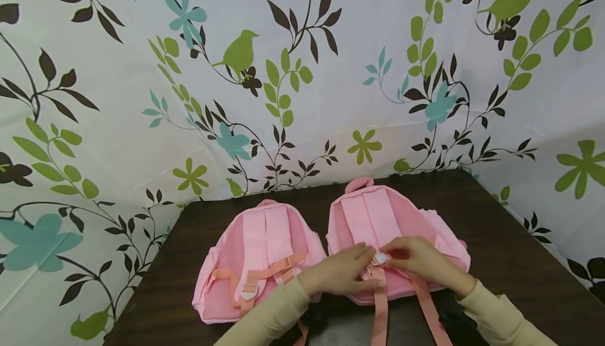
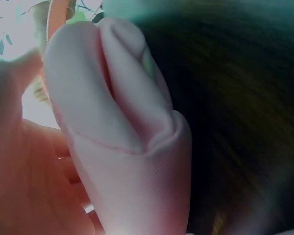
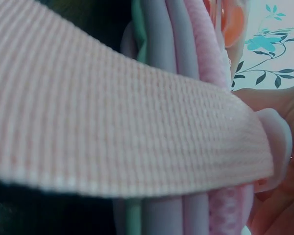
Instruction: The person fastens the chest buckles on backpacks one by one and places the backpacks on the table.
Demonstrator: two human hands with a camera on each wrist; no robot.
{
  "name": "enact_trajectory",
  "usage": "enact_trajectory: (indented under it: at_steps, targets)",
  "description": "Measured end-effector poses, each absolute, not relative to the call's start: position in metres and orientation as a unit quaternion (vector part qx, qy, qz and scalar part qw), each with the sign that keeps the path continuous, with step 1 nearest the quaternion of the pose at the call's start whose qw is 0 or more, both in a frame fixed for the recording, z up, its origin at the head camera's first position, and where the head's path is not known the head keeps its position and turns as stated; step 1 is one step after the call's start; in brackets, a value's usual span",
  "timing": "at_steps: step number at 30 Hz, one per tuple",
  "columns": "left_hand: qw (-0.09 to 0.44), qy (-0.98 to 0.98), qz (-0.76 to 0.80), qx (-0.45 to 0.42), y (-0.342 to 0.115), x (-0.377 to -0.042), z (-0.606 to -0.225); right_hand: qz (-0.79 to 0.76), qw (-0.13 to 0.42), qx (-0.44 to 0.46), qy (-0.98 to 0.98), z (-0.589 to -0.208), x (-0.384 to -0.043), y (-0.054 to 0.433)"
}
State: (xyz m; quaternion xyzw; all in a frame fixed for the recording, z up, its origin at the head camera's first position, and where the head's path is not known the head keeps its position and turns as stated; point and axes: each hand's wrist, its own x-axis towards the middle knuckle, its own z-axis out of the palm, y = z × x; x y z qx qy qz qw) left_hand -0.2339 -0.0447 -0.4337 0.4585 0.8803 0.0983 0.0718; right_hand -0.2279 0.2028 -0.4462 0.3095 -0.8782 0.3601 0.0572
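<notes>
Two pink backpacks lie side by side with their shoulder straps upward. Both hands are at the lower part of the right backpack (image 1: 340,220). My right hand (image 1: 416,257) pinches a white plastic buckle (image 1: 379,258) at the end of a shoulder strap; the buckle (image 3: 277,142) shows beside the palm in the right wrist view. Across from it, my left hand (image 1: 342,270) holds the peach webbing strap (image 1: 379,304) just below the buckle, thumb lowest. Its fingertips are partly hidden. In the left wrist view, a pink backpack side (image 2: 132,186) fills the middle.
The left backpack (image 1: 217,288) sits beside my left forearm, its peach straps (image 1: 279,267) crossing its front. Another loose peach strap (image 1: 427,309) hangs toward the front edge of the dark table (image 1: 520,262). A patterned fabric sheet (image 1: 331,99) stands behind the table.
</notes>
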Motion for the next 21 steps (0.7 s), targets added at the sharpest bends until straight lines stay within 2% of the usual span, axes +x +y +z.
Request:
enact_trajectory:
  at_steps: [6,21]
  targets:
    - [0.075,0.884,0.053,0.458,-0.0441,-0.2308,-0.4333,0.361,0.042,0.312,-0.878,-0.4477,-0.2285,0.2028]
    - [0.080,0.876,0.054,0.473,-0.0423,-0.2404,-0.4327,0.362,0.050,0.306,-0.879,-0.4504,-0.2285,0.2032]
